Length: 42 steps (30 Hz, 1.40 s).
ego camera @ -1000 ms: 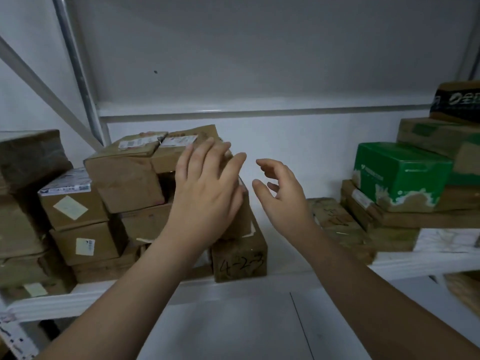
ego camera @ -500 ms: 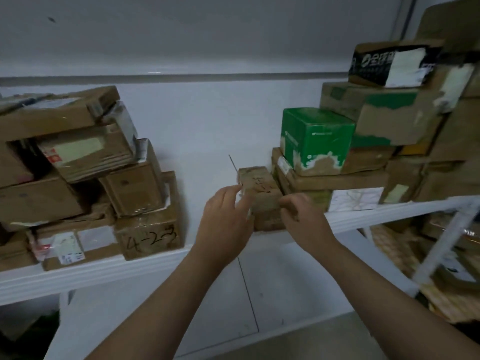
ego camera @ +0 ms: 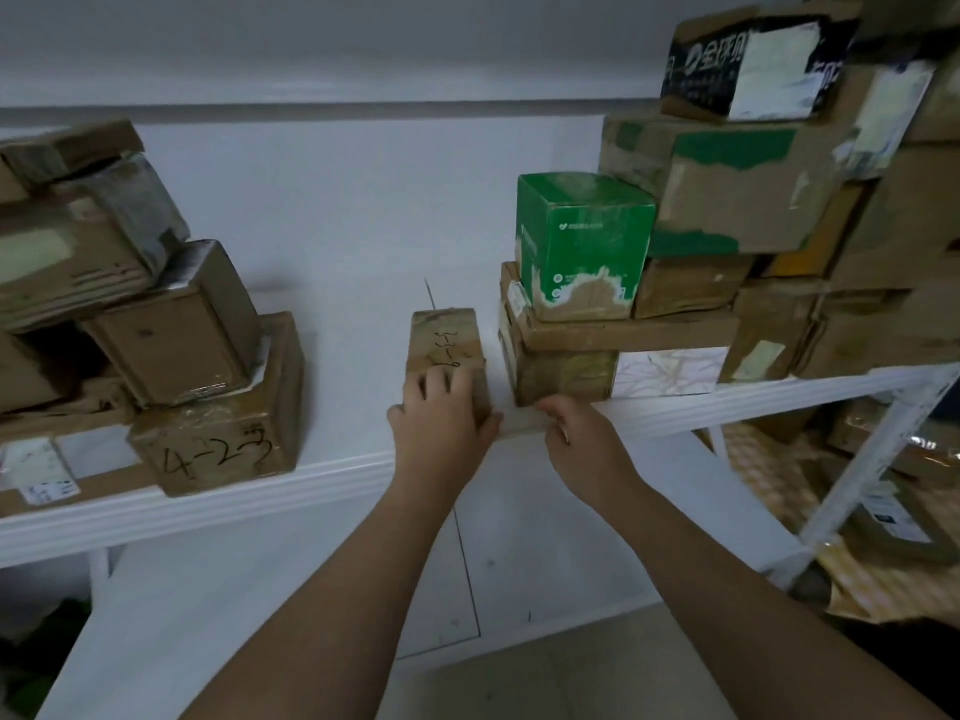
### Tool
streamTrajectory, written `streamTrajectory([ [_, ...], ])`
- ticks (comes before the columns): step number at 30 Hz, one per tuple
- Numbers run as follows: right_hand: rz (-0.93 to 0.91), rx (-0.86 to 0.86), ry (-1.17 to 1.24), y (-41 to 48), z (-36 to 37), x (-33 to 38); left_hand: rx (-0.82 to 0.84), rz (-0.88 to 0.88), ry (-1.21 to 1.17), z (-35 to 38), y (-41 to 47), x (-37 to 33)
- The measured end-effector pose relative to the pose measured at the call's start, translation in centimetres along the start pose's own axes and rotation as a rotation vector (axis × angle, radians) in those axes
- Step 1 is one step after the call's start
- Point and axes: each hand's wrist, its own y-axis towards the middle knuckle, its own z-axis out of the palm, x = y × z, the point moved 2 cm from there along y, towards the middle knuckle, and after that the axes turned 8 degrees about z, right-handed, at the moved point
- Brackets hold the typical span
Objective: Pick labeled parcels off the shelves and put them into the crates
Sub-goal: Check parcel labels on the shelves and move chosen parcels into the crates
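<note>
Two bare hands reach to the white shelf: my left hand wraps the near end of a small brown parcel, fingers over its top and thumb at the right side, the box resting on the shelf board in the gap between the stacks. My right hand hovers just beside it at the shelf edge, fingers curled, holding nothing. Left of the gap sits a carton marked 4-2-3 below piled boxes. Farther right, a green box tops a stack of cartons.
</note>
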Motion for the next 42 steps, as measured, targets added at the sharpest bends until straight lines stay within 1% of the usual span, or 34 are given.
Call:
streamTrajectory([
  [2,-0.013,0.002,0.084,-0.2,0.2,0.4,-0.084,-0.059,-0.125,-0.7,-1.4,0.6],
  [3,-0.004,0.013,0.16,-0.5,0.4,0.7,-0.133,-0.11,-0.249,-0.9,-2.0,1.1],
  [6,0.076,0.134,0.487,-1.6,1.8,2.4,-0.256,-0.282,-0.746,-2.4,-3.8,2.3],
  [8,0.137,0.212,0.681,-2.1,3.0,3.4,-0.304,-0.375,-1.073,-3.9,-4.9,2.3],
  [9,0.162,0.252,0.755,-2.3,3.4,4.0,-0.308,-0.408,-1.201,-4.7,-5.3,2.0],
  [10,0.173,0.294,0.809,-2.4,3.7,4.5,-0.315,-0.43,-1.267,-5.4,-5.7,1.8],
  [12,0.131,0.372,0.901,-2.4,4.0,5.7,-0.316,-0.445,-1.269,-6.5,-6.5,1.7],
  [14,0.09,0.409,0.998,-2.4,4.2,6.7,-0.307,-0.441,-1.238,-7.0,-7.1,2.0],
  [16,0.031,0.368,1.011,-2.2,4.3,7.5,-0.252,-0.431,-1.229,-7.3,-7.4,2.3],
  [18,-0.051,0.297,0.93,-2.0,4.4,7.8,-0.145,-0.407,-1.207,-7.5,-7.6,2.7],
  [20,-0.049,0.241,0.901,-2.1,4.5,7.8,-0.093,-0.389,-1.154,-7.5,-7.7,3.3],
  [22,-0.01,0.236,0.896,-2.1,4.8,7.6,-0.138,-0.434,-1.161,-7.4,-7.6,4.2],
  [24,0.021,0.241,0.894,-2.2,5.0,7.2,-0.193,-0.524,-1.3,-7.3,-7.6,4.8],
  [26,0.031,0.245,0.877,-2.3,5.0,7.3,-0.225,-0.556,-1.425,-6.9,-7.7,5.0],
  [30,0.022,0.417,0.902,-2.9,4.8,7.7,-0.241,-0.569,-1.511,-6.1,-8.0,4.7],
  [32,-0.009,0.446,0.889,-3.3,4.5,7.7,-0.199,-0.539,-1.464,-6.0,-8.1,4.7],
  [35,-0.029,0.386,0.887,-3.3,4.0,7.4,-0.125,-0.451,-1.363,-6.1,-8.1,4.6],
  [40,-0.067,0.368,0.855,-3.0,3.8,7.6,-0.135,-0.421,-1.327,-6.0,-8.3,4.6],
  [42,-0.067,0.365,0.851,-2.9,4.0,7.7,-0.158,-0.422,-1.261,-5.8,-8.2,4.9],
])
